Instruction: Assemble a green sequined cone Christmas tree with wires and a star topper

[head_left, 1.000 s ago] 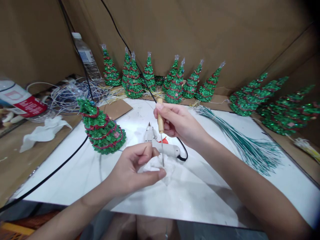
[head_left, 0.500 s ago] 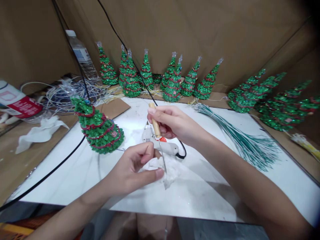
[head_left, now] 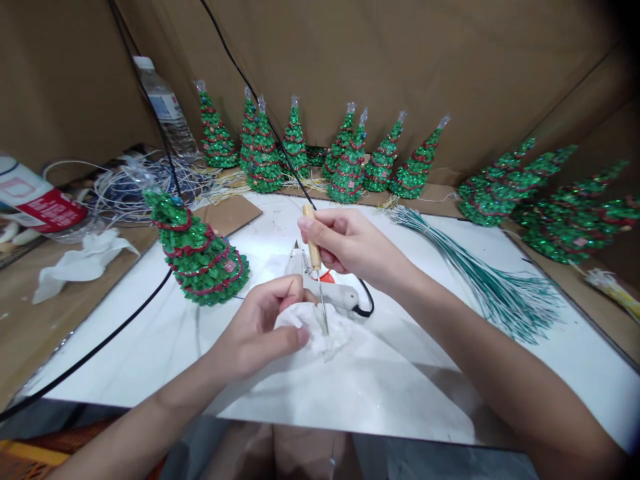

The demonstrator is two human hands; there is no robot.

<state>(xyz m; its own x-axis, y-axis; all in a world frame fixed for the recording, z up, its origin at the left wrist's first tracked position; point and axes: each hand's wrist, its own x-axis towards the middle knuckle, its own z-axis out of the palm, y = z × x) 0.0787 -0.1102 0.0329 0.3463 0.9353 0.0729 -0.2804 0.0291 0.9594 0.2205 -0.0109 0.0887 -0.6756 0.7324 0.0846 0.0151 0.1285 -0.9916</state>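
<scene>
Near the table's front edge, my left hand (head_left: 260, 327) pinches white tissue (head_left: 320, 333); my right hand (head_left: 345, 243) grips the awl (head_left: 315, 257) upright, tip down

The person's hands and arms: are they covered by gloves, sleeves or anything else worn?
No. The left hand and right hand are both bare, with no gloves. No ring, watch or bracelet shows on either. Both forearms are uncovered as far as the picture's lower edge, so no sleeve is in view. The fingernails look short and unpainted.
</scene>
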